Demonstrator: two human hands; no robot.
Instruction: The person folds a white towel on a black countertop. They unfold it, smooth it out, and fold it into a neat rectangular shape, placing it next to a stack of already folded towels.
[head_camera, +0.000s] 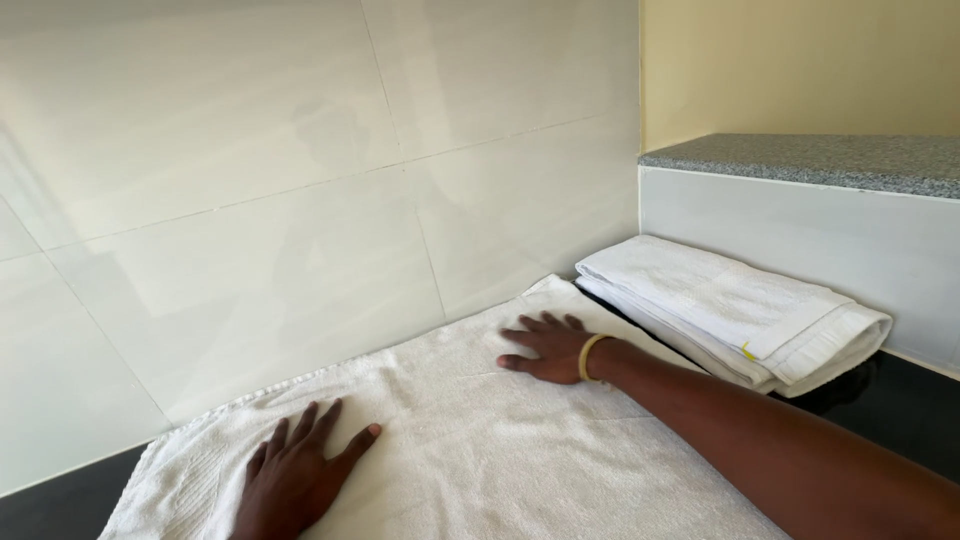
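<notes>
White terry-cloth towel (480, 450), spread flat on the dark glossy desk (900, 400), running from the near left to the far right against the pale tiled wall (250, 200). I have my left hand (295, 475) pressed palm-down on its near left part, fingers (300, 425) spread wide and gripping nothing. My right hand (550, 345), with a yellow band at the wrist (590, 358), lies flat near the far right corner, fingers likewise open and empty. Beside it, further right, sits a folded stack of white towels (740, 310) below a grey speckled stone ledge (820, 160). Judged soft, light and limp, the towel is best taken by pinching a corner or hem.
</notes>
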